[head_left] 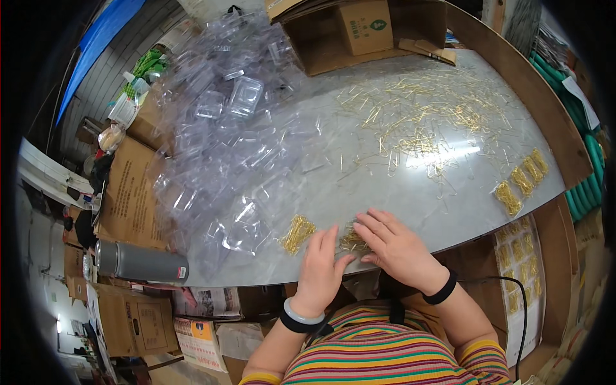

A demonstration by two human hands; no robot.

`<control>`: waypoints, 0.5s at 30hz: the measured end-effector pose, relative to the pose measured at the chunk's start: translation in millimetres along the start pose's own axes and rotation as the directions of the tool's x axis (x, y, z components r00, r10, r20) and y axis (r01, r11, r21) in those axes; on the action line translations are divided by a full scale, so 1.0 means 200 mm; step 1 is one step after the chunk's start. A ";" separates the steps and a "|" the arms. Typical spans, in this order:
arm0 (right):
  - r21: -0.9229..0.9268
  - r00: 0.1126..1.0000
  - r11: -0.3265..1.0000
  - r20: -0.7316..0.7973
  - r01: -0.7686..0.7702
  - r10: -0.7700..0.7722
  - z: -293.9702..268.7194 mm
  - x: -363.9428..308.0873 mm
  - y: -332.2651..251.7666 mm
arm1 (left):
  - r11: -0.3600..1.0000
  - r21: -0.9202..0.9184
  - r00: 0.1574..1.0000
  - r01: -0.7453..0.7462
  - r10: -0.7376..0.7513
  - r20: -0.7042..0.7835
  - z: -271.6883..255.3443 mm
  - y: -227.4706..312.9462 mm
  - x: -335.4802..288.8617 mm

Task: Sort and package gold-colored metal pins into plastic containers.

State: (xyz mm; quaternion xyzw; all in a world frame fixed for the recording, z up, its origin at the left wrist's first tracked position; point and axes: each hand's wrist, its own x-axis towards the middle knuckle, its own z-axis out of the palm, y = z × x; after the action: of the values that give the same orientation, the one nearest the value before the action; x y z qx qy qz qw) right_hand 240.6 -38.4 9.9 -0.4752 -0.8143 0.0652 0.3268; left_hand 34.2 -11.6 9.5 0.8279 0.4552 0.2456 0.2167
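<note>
At the near edge of the grey table (333,192), a small bundle of gold wire hooks (351,241) lies between my two hands. My right hand (399,251) reaches over it from the right, fingers stretched out and covering part of it. On the bundle's left side is my left hand (317,266), its fingers straight and its thumb apart, pointing toward the wires. A second bundle of gold hooks (297,234) sits just left of my left hand. Further back, loose gold hooks (423,119) are scattered in a wide heap.
Clear plastic blister shells (237,135) pile up across the table's left side. Several gold bundles (521,179) line the right edge. An open cardboard box (314,48) stands at the back; a cardboard wall (532,83) curves along the right. A grey bottle (142,262) lies at lower left.
</note>
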 end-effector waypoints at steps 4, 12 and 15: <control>0.060 0.998 0.998 0.049 -0.036 0.033 0.01 -0.02 0.02 | 0.968 -0.253 0.999 0.000 0.011 0.042 0.01 0.02 0.08; 0.063 0.995 0.993 0.019 -0.102 0.101 -0.04 -0.04 0.03 | 0.994 -0.022 0.993 -0.107 0.106 -0.048 -0.02 0.06 0.05; 0.014 0.997 0.998 0.045 -0.065 0.065 -0.05 -0.05 0.04 | 0.993 0.029 0.993 -0.114 0.115 -0.034 -0.03 0.05 0.03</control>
State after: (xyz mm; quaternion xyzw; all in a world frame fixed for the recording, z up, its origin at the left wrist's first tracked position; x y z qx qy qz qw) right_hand 255.6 -43.5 9.5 -0.4973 -0.8050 0.0928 0.3099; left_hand 40.9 -10.2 21.8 0.8510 0.4141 0.2660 0.1828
